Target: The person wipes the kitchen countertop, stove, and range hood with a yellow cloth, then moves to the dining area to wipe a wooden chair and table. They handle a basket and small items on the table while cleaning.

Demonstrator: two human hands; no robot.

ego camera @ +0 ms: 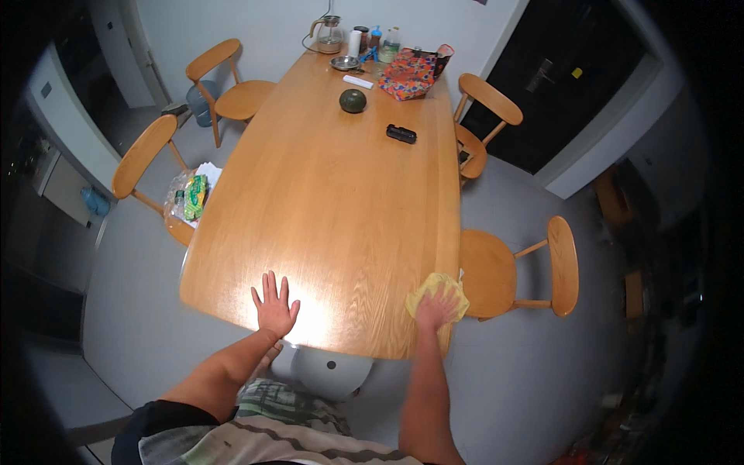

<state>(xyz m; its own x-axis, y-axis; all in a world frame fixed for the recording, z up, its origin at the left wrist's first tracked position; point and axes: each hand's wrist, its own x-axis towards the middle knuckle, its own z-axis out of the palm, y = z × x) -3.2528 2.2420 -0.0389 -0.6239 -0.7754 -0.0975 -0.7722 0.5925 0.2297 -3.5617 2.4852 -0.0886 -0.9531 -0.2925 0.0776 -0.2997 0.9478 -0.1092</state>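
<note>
My left hand [276, 308] rests palm down on the near end of a wooden table [325, 197], fingers spread, with nothing in it. At the table's near right edge, my right hand [437, 305] presses a yellow cloth [419, 295] flat against the wood. Part of the cloth reaches over the table's side edge, next to a chair seat. Light reflects brightly off the tabletop between my two hands.
A dark green pumpkin [353, 101], a black case [401, 134] and a patterned bag [410, 74] sit farther up the table. Behind them are a glass kettle [329, 38], bottles and a metal dish [344, 63]. Wooden chairs flank both sides; a white stool [331, 375] stands at the near end.
</note>
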